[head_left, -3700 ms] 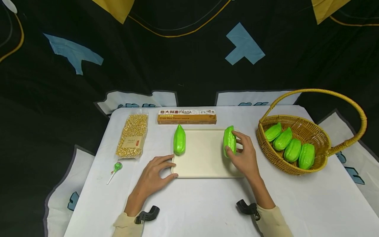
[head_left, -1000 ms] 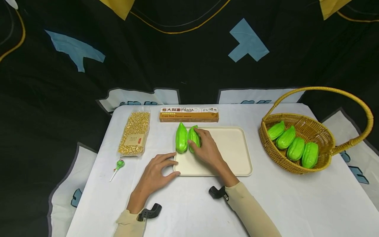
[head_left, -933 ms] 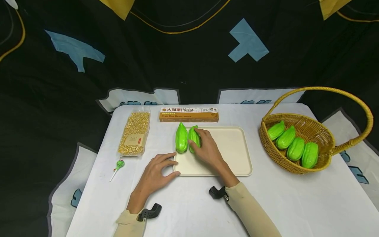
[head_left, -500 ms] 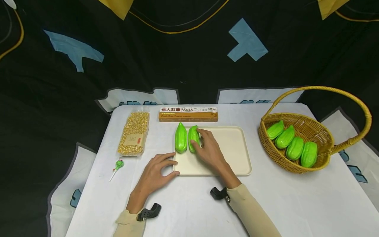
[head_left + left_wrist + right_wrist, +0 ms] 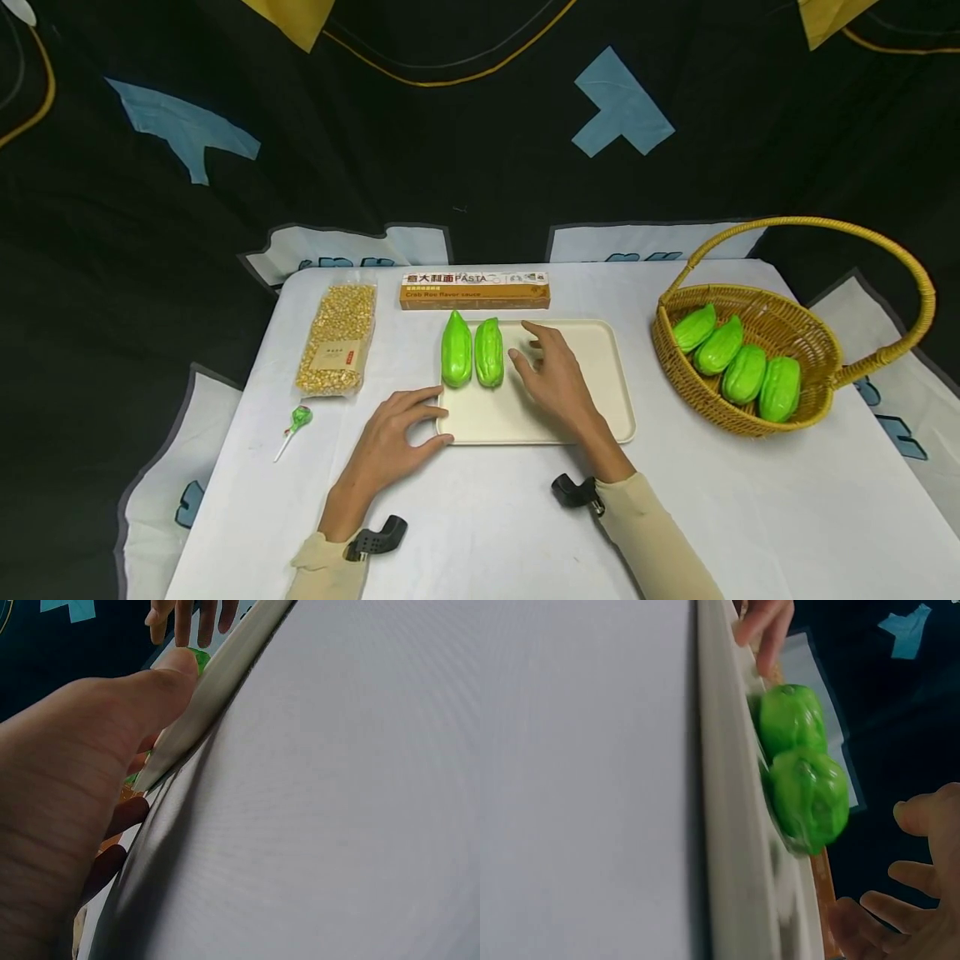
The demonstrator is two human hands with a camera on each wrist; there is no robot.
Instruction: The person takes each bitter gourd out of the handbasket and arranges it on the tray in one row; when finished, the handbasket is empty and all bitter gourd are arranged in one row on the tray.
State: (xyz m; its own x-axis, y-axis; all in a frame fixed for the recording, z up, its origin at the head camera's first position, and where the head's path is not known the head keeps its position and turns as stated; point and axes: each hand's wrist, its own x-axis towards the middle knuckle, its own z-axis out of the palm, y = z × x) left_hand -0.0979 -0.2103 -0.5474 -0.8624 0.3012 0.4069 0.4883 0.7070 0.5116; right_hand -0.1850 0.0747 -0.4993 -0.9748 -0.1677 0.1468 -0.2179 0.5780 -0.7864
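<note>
Two glossy green, ribbed, gourd-like fruits, the left one (image 5: 457, 350) and the right one (image 5: 489, 352), lie side by side with a small gap on the left part of a cream tray (image 5: 570, 417). My right hand (image 5: 557, 375) is over the tray, to the right of the second fruit. Its fingers are spread and hold nothing; the right wrist view shows the right hand (image 5: 907, 892) apart from both fruits. My left hand (image 5: 393, 437) touches the tray's left edge with relaxed fingers. In the left wrist view, the left thumb (image 5: 161, 694) lies against the tray rim (image 5: 217, 682).
A wicker basket (image 5: 675, 379) with a tall handle stands at the right, holding several similar green fruits (image 5: 718, 346). Behind the tray lies a pasta box (image 5: 475, 292). A bag of corn kernels (image 5: 337, 342) and a green lollipop (image 5: 300, 418) are at the left.
My right hand carried the second fruit leftward across the tray to beside the first one. It has since let go and drawn back to the right. The left hand has stayed at the tray's edge.
</note>
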